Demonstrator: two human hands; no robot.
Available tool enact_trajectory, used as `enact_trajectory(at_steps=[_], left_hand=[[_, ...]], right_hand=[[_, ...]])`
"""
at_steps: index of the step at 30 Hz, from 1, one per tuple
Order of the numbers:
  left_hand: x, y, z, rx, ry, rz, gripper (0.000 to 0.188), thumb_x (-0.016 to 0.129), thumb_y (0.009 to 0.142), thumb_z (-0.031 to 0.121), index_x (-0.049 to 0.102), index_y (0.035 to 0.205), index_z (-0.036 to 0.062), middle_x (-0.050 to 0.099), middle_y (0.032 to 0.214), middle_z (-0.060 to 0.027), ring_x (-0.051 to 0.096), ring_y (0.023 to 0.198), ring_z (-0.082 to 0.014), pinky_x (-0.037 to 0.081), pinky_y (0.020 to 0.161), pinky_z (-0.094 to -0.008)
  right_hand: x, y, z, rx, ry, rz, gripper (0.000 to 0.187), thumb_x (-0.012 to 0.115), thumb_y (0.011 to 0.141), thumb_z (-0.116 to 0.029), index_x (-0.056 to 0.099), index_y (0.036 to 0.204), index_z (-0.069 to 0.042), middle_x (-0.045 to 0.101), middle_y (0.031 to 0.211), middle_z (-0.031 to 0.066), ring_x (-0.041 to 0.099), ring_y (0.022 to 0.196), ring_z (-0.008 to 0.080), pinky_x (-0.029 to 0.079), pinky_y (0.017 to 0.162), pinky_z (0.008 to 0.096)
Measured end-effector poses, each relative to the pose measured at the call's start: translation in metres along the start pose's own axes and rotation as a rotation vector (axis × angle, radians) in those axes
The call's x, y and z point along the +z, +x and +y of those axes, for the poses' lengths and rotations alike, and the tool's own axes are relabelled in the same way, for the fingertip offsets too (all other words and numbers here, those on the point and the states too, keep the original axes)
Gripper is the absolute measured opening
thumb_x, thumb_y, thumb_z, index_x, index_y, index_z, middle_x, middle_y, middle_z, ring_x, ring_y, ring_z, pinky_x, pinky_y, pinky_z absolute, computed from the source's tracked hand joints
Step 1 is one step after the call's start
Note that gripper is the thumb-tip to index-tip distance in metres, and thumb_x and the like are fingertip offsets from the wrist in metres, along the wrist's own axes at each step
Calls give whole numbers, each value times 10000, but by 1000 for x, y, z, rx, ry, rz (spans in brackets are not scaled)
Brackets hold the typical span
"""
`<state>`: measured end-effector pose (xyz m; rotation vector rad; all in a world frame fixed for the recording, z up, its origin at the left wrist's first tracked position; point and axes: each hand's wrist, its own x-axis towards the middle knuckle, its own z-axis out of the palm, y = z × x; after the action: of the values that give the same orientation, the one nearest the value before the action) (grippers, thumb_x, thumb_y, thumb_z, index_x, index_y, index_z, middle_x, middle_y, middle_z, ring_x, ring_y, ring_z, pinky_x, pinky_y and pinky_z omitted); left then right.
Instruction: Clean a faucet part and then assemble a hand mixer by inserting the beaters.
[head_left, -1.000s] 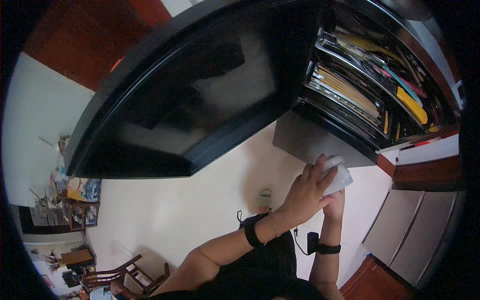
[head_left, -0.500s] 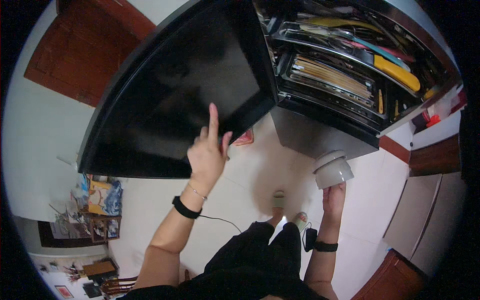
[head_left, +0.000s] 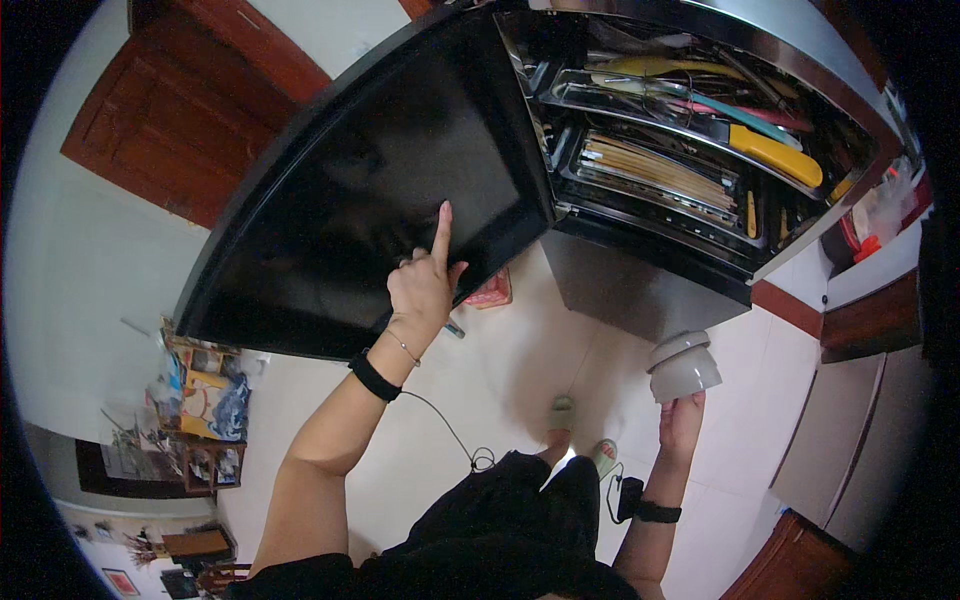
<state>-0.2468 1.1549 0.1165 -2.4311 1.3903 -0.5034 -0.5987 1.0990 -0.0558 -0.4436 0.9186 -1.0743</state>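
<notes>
Head view: left hand (head_left: 422, 290), index finger extended, touches the black glossy door (head_left: 370, 200) above it, while right hand (head_left: 680, 420) grips stacked grey bowls (head_left: 683, 366).

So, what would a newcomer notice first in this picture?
First, the big glossy black panel across the upper middle, with the left hand pointing its index finger up against it. Right of it, open racks hold utensils and a yellow-handled tool. Lower right, the right hand holds stacked grey bowls.
</notes>
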Motion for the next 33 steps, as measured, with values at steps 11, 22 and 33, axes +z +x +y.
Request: enact_trajectory(at_steps=[11, 22, 33], left_hand=[[-24, -5, -15, -119, -160, 75, 929, 618, 761, 404, 50, 1397, 34, 577, 611, -100, 583, 480, -209, 469, 402, -283], [8, -28, -13, 133, -327, -84, 718, 608, 747, 206, 259, 1363, 85, 603, 698, -137, 603, 551, -261, 495, 503, -350], [34, -100, 22, 124, -931, -62, 81, 579, 792, 130, 569, 776, 52, 590, 770, -84, 586, 710, -279, 464, 595, -352]], right_hand=[[6, 10, -5, 41, -35, -10, 324, 427, 880, -8, 435, 1203, -37, 541, 1136, 106, 571, 969, 198, 508, 781, 317], [39, 19, -30, -5, -99, 39, 349, 458, 883, -46, 406, 1229, -41, 545, 1127, 113, 567, 983, 211, 512, 791, 328], [89, 92, -117, -55, -200, -66, 468, 522, 869, -152, 336, 1252, 42, 533, 1100, 219, 602, 921, 324, 570, 694, 292]])
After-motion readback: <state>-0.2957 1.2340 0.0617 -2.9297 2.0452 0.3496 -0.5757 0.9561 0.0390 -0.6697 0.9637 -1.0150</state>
